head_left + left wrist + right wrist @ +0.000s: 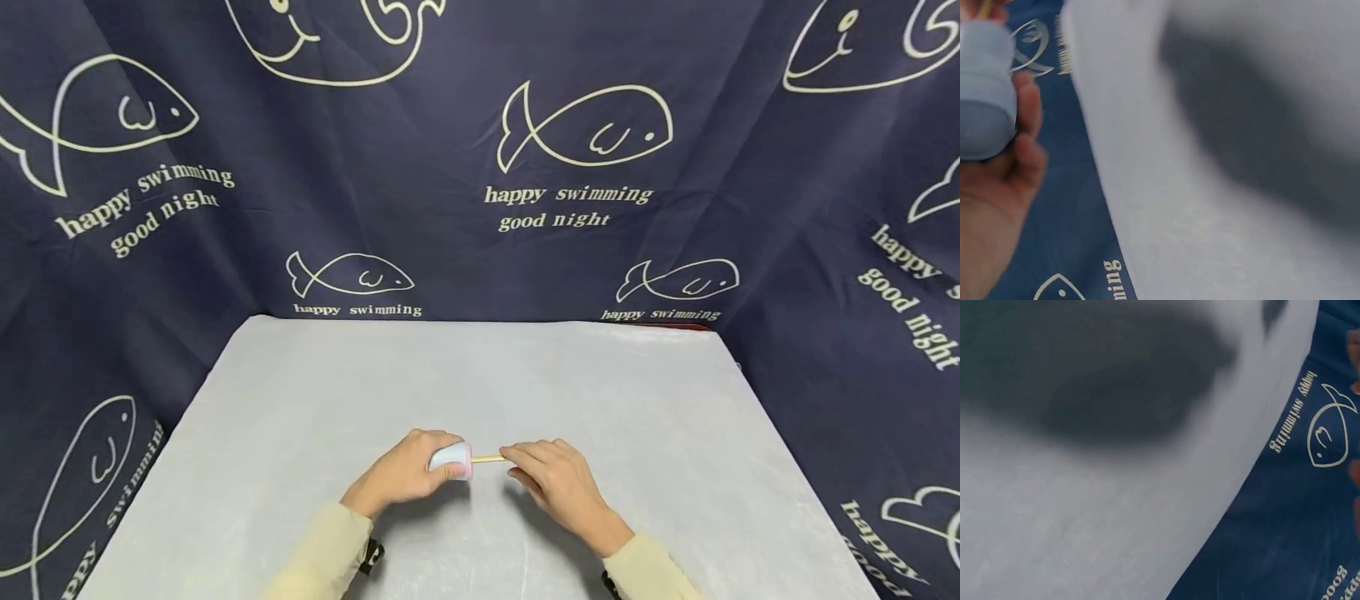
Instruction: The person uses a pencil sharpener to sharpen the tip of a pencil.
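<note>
Near the middle of the table, my left hand (408, 471) grips a light blue cylinder (447, 455) with a pink rim at its right end. From that rim a thin yellow stick (486, 458), like a pencil, runs across to my right hand (558, 482), whose thumb and fingertips pinch its other end. The left wrist view shows the blue cylinder (986, 81), stepped and wider at the near end, with fingers curled round its side. How far the stick goes inside is hidden. Only bits of the right fingers (1354, 475) appear at the right wrist view's edge.
A white cloth (480, 375) covers the table under both hands, and their shadows fall on it. Dark blue curtains (465, 242) with fish drawings and lettering hang behind and at both sides. A red edge (675, 327) peeks out at the back right.
</note>
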`<state>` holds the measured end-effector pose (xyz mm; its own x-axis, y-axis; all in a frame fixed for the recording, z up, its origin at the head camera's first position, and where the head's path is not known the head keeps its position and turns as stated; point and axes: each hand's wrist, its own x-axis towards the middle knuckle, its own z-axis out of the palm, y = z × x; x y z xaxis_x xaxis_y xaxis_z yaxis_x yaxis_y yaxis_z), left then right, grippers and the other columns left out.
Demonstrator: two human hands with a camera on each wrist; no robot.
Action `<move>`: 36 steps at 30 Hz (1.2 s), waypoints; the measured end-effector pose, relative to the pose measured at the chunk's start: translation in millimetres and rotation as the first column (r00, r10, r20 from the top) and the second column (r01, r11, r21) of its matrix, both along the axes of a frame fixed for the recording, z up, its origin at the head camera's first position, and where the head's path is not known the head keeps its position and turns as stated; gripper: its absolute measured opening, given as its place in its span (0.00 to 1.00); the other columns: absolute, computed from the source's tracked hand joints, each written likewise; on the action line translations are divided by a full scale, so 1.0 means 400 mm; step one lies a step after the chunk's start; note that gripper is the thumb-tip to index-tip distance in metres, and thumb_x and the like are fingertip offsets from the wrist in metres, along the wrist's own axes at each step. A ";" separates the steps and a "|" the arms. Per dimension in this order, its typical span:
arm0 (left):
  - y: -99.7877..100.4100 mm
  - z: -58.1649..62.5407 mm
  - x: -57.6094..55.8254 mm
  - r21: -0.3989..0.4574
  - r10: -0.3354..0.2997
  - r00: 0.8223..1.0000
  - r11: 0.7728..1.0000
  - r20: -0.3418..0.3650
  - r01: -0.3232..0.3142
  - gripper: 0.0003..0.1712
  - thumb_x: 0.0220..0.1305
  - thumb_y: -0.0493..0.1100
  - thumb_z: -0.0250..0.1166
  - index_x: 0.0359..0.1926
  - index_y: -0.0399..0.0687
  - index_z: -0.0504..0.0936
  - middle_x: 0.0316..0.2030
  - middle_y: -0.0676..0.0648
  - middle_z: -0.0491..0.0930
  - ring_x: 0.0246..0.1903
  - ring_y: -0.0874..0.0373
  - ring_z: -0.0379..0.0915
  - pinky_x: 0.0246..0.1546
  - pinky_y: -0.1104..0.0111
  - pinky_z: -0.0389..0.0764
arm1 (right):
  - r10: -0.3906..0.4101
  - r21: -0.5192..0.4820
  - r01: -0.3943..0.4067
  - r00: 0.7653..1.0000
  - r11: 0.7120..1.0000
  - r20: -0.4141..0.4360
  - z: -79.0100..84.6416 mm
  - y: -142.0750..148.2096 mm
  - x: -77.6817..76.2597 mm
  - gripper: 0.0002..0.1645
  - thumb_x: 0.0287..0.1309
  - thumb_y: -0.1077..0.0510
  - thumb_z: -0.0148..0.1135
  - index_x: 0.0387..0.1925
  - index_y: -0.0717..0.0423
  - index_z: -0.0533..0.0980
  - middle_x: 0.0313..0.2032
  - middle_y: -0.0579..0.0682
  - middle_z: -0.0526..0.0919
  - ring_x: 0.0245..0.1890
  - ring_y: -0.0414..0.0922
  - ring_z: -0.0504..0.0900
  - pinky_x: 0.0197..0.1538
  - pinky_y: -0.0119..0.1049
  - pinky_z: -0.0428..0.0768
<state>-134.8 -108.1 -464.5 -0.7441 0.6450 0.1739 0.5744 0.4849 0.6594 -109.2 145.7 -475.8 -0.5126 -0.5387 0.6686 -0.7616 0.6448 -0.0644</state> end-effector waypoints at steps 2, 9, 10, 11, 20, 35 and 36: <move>-0.007 0.018 -0.012 0.038 -0.030 0.985 0.999 0.172 0.024 0.15 0.66 0.49 0.59 0.42 0.43 0.83 0.29 0.51 0.81 0.26 0.66 0.70 0.30 0.74 0.73 | 0.005 -0.025 -0.008 0.993 1.000 -0.117 -0.006 -0.006 -0.002 0.18 0.70 0.50 0.49 0.42 0.53 0.83 0.35 0.43 0.85 0.30 0.39 0.81 0.30 0.29 0.72; -0.023 0.028 -0.029 0.250 -0.205 0.846 0.964 0.492 0.088 0.25 0.69 0.52 0.53 0.37 0.32 0.83 0.25 0.46 0.80 0.26 0.67 0.71 0.30 0.72 0.76 | -0.030 -0.086 -0.016 0.864 0.996 -0.502 0.012 -0.046 -0.014 0.17 0.66 0.51 0.53 0.30 0.52 0.85 0.23 0.42 0.81 0.19 0.38 0.74 0.24 0.26 0.65; -0.025 0.024 -0.029 0.286 -0.239 0.821 0.953 0.518 0.097 0.27 0.69 0.53 0.53 0.37 0.31 0.83 0.25 0.44 0.80 0.25 0.67 0.72 0.30 0.70 0.77 | -0.034 -0.082 -0.011 0.848 0.997 -0.528 0.016 -0.051 -0.015 0.18 0.66 0.50 0.53 0.28 0.51 0.84 0.21 0.40 0.80 0.18 0.37 0.72 0.23 0.25 0.63; -0.026 0.019 -0.029 0.314 -0.266 0.800 0.944 0.538 0.102 0.28 0.69 0.54 0.54 0.38 0.29 0.82 0.25 0.42 0.79 0.25 0.67 0.72 0.29 0.68 0.79 | -0.038 -0.075 -0.004 0.836 0.997 -0.547 0.018 -0.054 -0.016 0.18 0.66 0.49 0.53 0.27 0.50 0.84 0.20 0.39 0.79 0.16 0.36 0.70 0.22 0.24 0.61; 0.005 0.001 0.004 0.092 -0.104 0.979 0.992 0.173 0.089 0.14 0.66 0.47 0.59 0.42 0.40 0.81 0.31 0.50 0.80 0.28 0.68 0.69 0.32 0.74 0.74 | -0.054 -0.078 0.056 0.998 0.995 0.033 0.016 -0.047 0.012 0.16 0.60 0.44 0.59 0.24 0.44 0.84 0.15 0.34 0.75 0.12 0.28 0.61 0.15 0.19 0.57; 0.028 -0.013 0.029 -0.066 0.039 0.924 0.995 -0.379 -0.069 0.25 0.58 0.52 0.66 0.50 0.40 0.79 0.36 0.50 0.79 0.32 0.61 0.72 0.36 0.69 0.76 | -0.083 -0.099 0.191 0.760 0.977 0.645 0.027 -0.024 0.015 0.08 0.50 0.51 0.70 0.34 0.46 0.85 0.21 0.39 0.82 0.15 0.29 0.66 0.18 0.26 0.64; 0.025 -0.001 0.023 -0.039 0.073 0.950 0.995 -0.304 -0.089 0.24 0.57 0.51 0.67 0.50 0.41 0.80 0.35 0.50 0.79 0.31 0.62 0.71 0.34 0.69 0.75 | -0.084 -0.106 0.170 0.829 0.980 0.553 0.020 -0.024 0.013 0.11 0.50 0.51 0.70 0.36 0.47 0.84 0.23 0.39 0.83 0.16 0.30 0.69 0.19 0.26 0.66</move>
